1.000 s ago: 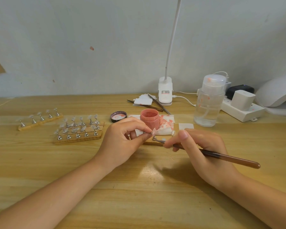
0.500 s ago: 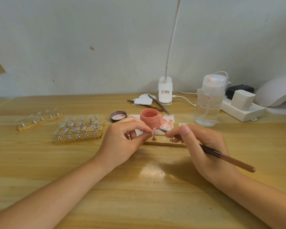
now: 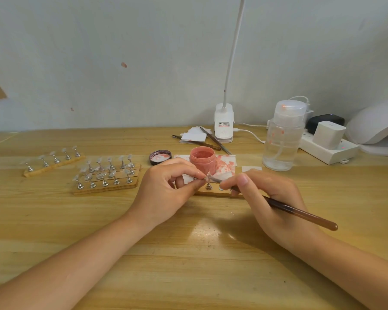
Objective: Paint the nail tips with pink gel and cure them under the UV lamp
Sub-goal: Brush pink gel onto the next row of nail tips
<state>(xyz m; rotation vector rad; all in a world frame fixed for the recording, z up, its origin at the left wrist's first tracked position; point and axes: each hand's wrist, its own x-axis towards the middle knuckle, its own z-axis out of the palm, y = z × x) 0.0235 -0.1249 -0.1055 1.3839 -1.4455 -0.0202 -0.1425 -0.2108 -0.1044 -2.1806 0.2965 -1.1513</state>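
My left hand pinches a small nail tip between thumb and forefinger, above a wooden holder strip with a metal stand on it. A long brown brush is gripped in my right hand, and its fine end touches the nail tip. Just behind stands an open jar of pink gel, with its dark lid lying to the left. The white UV lamp sits at the far right edge of the desk.
Wooden strips with several clear nail tips on metal stands lie at the left, one more strip beyond them. A clear pump bottle, a power strip, a clip lamp base and paint-stained paper crowd the back.
My right hand drew the brush back toward the gel jar half a second ago, and has now brought its end to the nail tip again. The left hand has stayed put.
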